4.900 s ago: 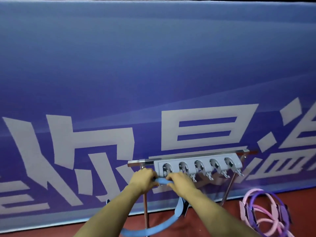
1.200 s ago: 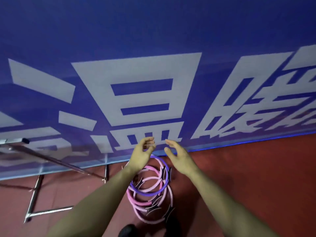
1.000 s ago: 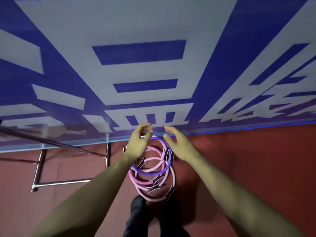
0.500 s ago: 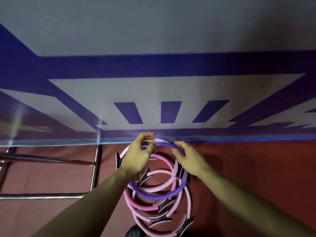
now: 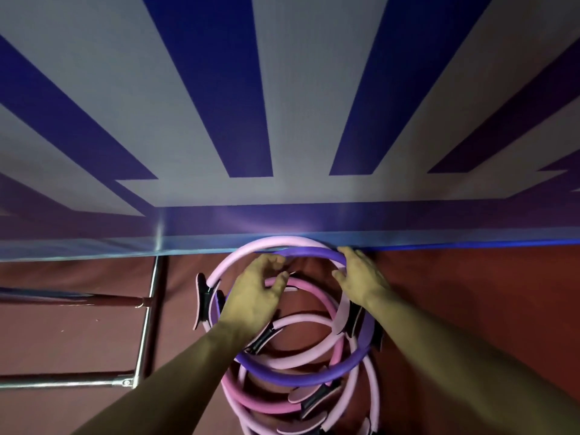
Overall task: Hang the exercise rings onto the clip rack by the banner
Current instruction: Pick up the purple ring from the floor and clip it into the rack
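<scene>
Several exercise rings lie stacked on the red floor at the foot of the banner (image 5: pixel 282 120). On top is a purple ring (image 5: pixel 301 376); under it lie a light pink ring (image 5: pixel 266 243) and a darker pink ring (image 5: pixel 251 403), each with padded black-backed handles. My right hand (image 5: pixel 361 277) holds the purple ring's upper right arc, fingers outside, thumb inside. My left hand (image 5: pixel 254 296) hovers over its upper left arc with curled, spread fingers. The clip rack is out of view.
The metal legs of a stand (image 5: pixel 150 309) rest on the floor left of the pile, with a crossbar (image 5: pixel 62 379) running left. Red floor (image 5: pixel 470 293) stretches to the right. The banner's lower edge sits just behind the rings.
I have left the rack and bent down close to the ring pile. Both hands have dropped onto the purple ring, and the right hand has closed on it.
</scene>
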Tool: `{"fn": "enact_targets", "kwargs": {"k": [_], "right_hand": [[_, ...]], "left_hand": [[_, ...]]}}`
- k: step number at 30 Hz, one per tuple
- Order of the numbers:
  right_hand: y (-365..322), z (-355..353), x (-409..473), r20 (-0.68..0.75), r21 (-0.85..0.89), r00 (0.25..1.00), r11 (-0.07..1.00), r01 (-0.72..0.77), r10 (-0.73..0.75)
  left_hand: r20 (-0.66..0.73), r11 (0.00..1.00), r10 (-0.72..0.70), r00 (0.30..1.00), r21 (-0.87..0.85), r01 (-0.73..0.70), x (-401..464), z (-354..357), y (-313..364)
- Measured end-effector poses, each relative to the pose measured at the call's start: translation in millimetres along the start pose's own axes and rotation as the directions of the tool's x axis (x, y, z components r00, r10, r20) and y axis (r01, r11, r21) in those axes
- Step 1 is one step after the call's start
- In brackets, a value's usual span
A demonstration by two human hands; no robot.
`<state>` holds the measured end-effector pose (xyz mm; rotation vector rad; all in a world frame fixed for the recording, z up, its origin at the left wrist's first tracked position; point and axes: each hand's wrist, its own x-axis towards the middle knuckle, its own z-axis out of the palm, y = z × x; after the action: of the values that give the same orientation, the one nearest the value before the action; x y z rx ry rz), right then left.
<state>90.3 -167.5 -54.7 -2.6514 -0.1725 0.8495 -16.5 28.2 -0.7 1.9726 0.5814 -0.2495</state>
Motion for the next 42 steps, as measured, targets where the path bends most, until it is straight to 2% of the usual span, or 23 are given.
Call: {"fn": "enact_targets", "kwargs": {"k": [4, 6, 11, 15, 23, 28, 32, 37, 42], "right_hand": [[1, 11, -4, -0.134, -0.062, 0.991, 0.998, 0.007, -0.015], [-2, 7, -9, -0.153, -0.098, 0.987, 0.995, 0.032, -0.046], [-11, -20, -34, -0.1, -0.262, 0.979, 0.954, 0.144, -0.175], [-26, -50, -59, -0.071, -0.356, 0.964, 0.91, 0.214, -0.255], [-96, -153, -122, 0.038, -0.477, 0.891, 0.775, 0.414, -0.453], [-160, -242, -182, 0.09, -0.504, 0.828, 0.692, 0.517, -0.553], [-233, -333, -251, 0.128, -0.523, 0.743, 0.592, 0.613, -0.657], [-335, -447, -361, 0.171, -0.569, 0.652, 0.466, 0.677, -0.739], [-423, -535, -473, 0.269, -0.48, 0.586, 0.421, 0.77, -0.765]], "left_hand": [[0.003, 0.999, -0.016, 1.0, 0.038, 0.016, -5, -9, -13], [-0.002, 0.998, -0.018, 1.0, 0.056, 0.018, -8, -13, -11], [0.003, 0.995, 0.014, 1.0, 0.099, -0.014, -18, -18, 11], [-0.011, 0.983, 0.105, 0.994, 0.149, -0.102, -30, -24, 37], [-0.052, 0.949, 0.221, 0.974, 0.242, -0.202, -65, -74, 120], [-0.063, 0.912, 0.28, 0.958, 0.331, -0.244, -120, -142, 205], [-0.136, 0.844, 0.357, 0.924, 0.472, -0.256, -183, -216, 281], [-0.23, 0.757, 0.411, 0.882, 0.625, -0.19, -273, -319, 377], [-0.284, 0.686, 0.431, 0.857, 0.719, -0.107, -373, -413, 456]]}}
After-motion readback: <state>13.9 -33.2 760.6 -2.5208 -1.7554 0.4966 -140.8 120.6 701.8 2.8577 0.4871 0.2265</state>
